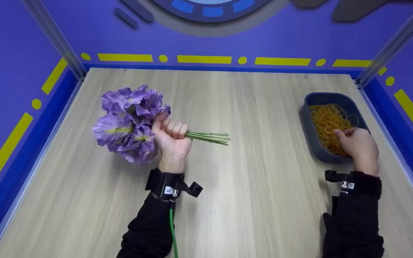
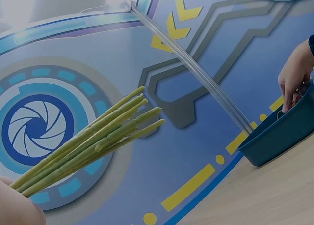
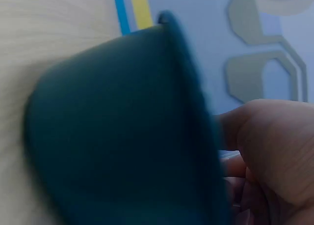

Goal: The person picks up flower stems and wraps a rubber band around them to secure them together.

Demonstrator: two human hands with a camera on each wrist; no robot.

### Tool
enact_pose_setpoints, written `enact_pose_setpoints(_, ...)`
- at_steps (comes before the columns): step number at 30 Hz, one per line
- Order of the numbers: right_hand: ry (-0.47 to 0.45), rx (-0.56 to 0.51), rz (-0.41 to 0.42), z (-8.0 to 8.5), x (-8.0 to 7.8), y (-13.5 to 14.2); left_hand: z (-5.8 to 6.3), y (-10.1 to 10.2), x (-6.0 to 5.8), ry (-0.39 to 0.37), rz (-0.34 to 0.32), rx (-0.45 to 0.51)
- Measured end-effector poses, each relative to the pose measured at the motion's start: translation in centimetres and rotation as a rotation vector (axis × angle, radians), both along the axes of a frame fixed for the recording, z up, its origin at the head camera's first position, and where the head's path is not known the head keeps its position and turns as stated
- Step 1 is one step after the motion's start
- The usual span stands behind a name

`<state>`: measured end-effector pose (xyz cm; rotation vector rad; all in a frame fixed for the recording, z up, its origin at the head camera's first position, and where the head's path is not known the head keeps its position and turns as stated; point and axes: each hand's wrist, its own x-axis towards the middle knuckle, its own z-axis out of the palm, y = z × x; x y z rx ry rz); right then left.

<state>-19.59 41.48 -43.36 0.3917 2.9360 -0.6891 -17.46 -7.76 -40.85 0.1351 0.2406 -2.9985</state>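
In the head view my left hand point(image 1: 173, 142) grips a bunch of purple artificial irises point(image 1: 126, 125), fingers curled round the stems. The blooms point left; the green stem ends point(image 1: 208, 137) stick out to the right, and the left wrist view shows them point(image 2: 93, 146) close up. Over on the right, my right hand point(image 1: 360, 147) reaches into a dark blue-green box point(image 1: 309, 138) of yellowish rubber bands point(image 1: 326, 122). Its thumb and fingers pinch a rubber band, and a thin loop shows at the fingertips in the left wrist view. The box wall point(image 3: 117, 126) partly hides these fingers in the right wrist view.
Both hands work over a pale wood-grain table point(image 1: 249, 200). Blue panels with yellow dashes point(image 1: 206, 59) enclose it at the back and sides. The box stands near the right edge. A green cable point(image 1: 172, 229) runs along the left forearm.
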Motion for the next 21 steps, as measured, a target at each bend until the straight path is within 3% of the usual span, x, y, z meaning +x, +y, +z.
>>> enact_pose_setpoints(6,-0.006,0.019,-0.03,-1.1,-0.1,-0.2,0.0,-0.1,0.0,-0.013,-0.017,0.009)
enact_pose_setpoints(14,0.022,0.022,-0.026,-1.3,-0.2,-0.4,-0.2,-0.2,0.0,0.011,-0.031,0.034)
enact_pose_setpoints(21,0.06,0.021,-0.098,-1.6,-0.4,-0.4,-0.1,-0.2,0.1,0.006,-0.022,0.025)
